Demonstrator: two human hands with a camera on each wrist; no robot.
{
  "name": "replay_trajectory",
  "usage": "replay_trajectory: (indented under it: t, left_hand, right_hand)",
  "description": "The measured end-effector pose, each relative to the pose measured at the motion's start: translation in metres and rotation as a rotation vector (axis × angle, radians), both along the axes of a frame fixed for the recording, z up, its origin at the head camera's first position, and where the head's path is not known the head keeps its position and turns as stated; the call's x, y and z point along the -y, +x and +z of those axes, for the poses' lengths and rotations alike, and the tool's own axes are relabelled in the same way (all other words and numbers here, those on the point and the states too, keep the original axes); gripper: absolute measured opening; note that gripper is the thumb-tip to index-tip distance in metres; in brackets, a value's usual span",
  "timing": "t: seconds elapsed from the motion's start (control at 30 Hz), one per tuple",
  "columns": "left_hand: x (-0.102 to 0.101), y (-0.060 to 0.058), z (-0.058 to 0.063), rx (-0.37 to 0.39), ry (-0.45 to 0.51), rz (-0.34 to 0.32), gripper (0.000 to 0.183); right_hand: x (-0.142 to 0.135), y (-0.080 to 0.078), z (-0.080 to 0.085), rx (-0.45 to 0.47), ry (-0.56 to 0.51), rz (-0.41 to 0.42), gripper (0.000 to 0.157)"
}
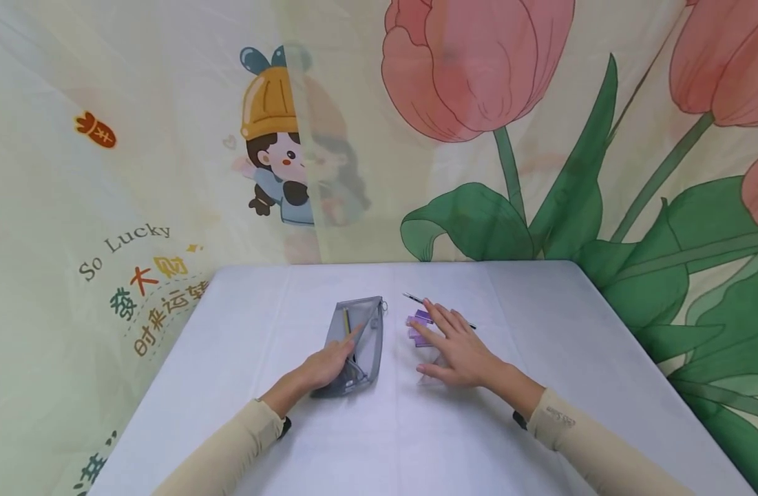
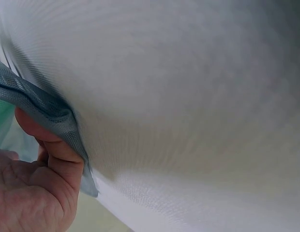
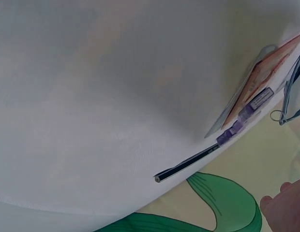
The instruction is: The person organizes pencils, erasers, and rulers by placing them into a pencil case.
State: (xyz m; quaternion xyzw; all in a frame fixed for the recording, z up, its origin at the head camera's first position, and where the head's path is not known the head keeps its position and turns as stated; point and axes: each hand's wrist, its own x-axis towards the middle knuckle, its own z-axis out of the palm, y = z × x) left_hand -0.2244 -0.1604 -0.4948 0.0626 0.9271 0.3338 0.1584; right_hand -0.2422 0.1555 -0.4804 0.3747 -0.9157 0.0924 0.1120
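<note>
Left hand gripping edge of grey pouch, mid-table. Right hand hovering, fingers spread loose, over purple pieces (pencil lying right there too), just right of pouch.

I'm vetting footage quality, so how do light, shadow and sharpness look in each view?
Head: fairly even light, the grey pouch clear in outline; left wrist: the white cloth darkens and softens toward the upper right corner; right wrist: dimmer, a broad soft shadow across the cloth, any lettering on the purple item too small to read.
</note>
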Motion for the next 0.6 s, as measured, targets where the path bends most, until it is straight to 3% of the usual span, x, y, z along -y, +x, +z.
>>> replay_trajectory:
  t: [0.6]
  left_hand:
    - [-0.001, 0.001, 0.001, -0.005, 0.002, -0.008, 0.052]
  right_hand:
    - [-0.028, -0.018, -0.001, -0.043, 0.036, -0.075, 0.083]
